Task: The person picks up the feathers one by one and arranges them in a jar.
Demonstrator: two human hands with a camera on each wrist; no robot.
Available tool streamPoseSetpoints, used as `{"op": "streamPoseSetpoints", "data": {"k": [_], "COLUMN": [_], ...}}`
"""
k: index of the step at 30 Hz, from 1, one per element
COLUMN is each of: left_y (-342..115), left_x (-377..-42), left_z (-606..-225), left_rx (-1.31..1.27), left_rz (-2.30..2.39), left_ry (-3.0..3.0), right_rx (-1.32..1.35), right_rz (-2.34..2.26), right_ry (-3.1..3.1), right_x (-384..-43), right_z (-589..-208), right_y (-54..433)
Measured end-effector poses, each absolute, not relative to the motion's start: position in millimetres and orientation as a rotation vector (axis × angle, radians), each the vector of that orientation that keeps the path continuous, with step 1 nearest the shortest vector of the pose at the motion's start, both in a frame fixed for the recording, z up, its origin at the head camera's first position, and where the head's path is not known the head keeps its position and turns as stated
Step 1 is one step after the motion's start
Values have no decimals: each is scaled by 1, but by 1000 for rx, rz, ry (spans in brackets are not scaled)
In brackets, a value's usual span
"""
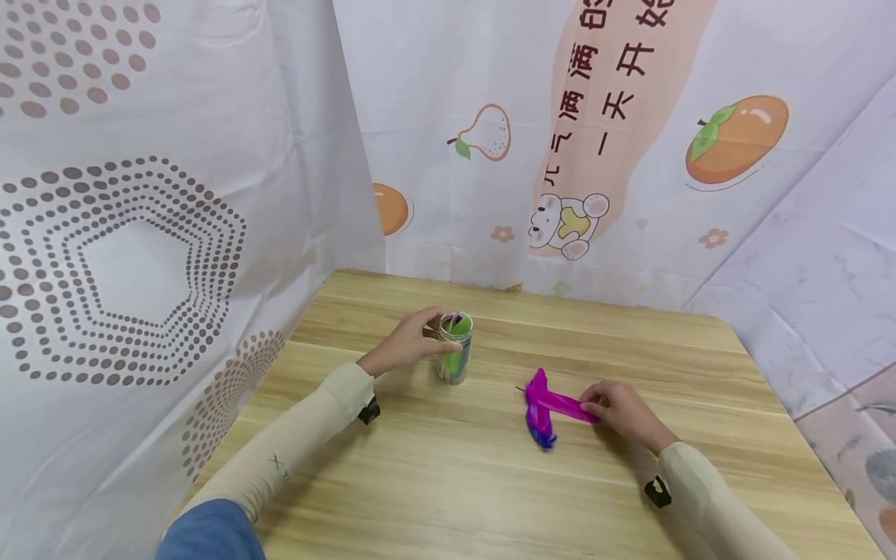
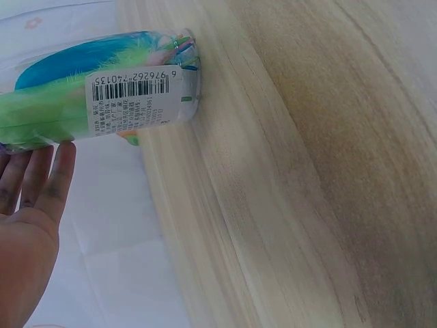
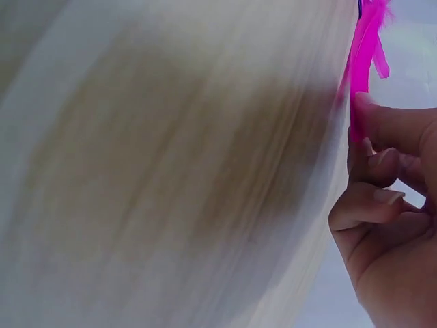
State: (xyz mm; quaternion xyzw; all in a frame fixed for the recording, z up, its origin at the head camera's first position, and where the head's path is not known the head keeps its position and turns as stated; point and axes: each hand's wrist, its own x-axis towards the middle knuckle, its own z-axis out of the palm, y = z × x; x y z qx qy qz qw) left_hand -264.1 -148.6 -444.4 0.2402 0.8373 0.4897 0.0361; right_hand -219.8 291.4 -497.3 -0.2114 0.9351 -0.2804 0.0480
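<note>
A clear plastic jar (image 1: 463, 359) stands upright on the wooden table, with green, blue and other coloured feathers (image 2: 48, 113) inside and a white barcode label on its side. My left hand (image 1: 407, 342) holds it from the left, thumb across the near side and fingers around the back. To the right, my right hand (image 1: 630, 412) pinches one end of a magenta feather (image 1: 563, 405) between thumb and fingers. That feather's other end overlaps more magenta feathers (image 1: 537, 400), which have a blue tip (image 1: 542, 440) toward me.
The wooden table (image 1: 448, 482) reaches back to a white printed curtain (image 1: 434, 70) with fruit pictures and writing. Another curtain (image 1: 140, 264) with dot patterns hangs along the left edge. Pale cloth (image 1: 805, 295) hangs along the right.
</note>
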Motion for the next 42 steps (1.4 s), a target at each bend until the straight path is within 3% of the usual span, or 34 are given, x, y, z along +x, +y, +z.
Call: {"op": "streamPoseSetpoints", "data": {"k": [42], "left_y": [-148], "left_x": [-264], "left_z": [-445], "left_rx": [760], "left_rz": [1517], "left_ry": [2566], "right_rx": [-605], "right_rz": [-1061], "right_ry": [3052], "right_x": [-219], "right_z": [-474], "right_y": [303]}}
